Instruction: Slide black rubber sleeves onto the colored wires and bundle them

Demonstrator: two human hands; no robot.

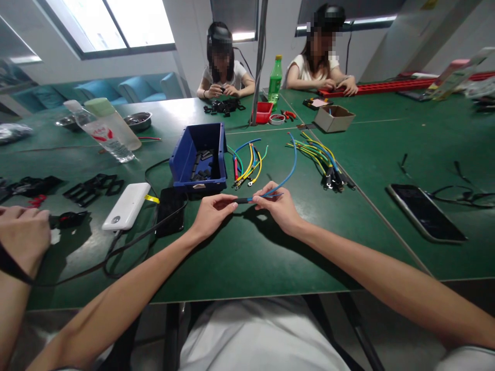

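My left hand (213,212) pinches a short black sleeve (243,200) between thumb and fingertips, just above the green table. From the right, my right hand (279,207) grips a blue wire (291,166), whose end meets the black sleeve. How far the wire reaches inside is hidden. The wire's free end curves up and away from me. Beyond my left hand stands a blue bin (198,178) with several black sleeve pieces in it. Loose yellow, green and blue wires with ring terminals (252,164) lie beyond my hands. A larger wire bundle (323,157) rests to the right.
A white power bank (127,207) and a dark phone (170,211) lie left, with a black cable across. Another phone (427,212) lies right. A co-worker's hand (23,237) is at the left edge. Two people sit opposite, near a green bottle (275,82) and metal pole (260,67).
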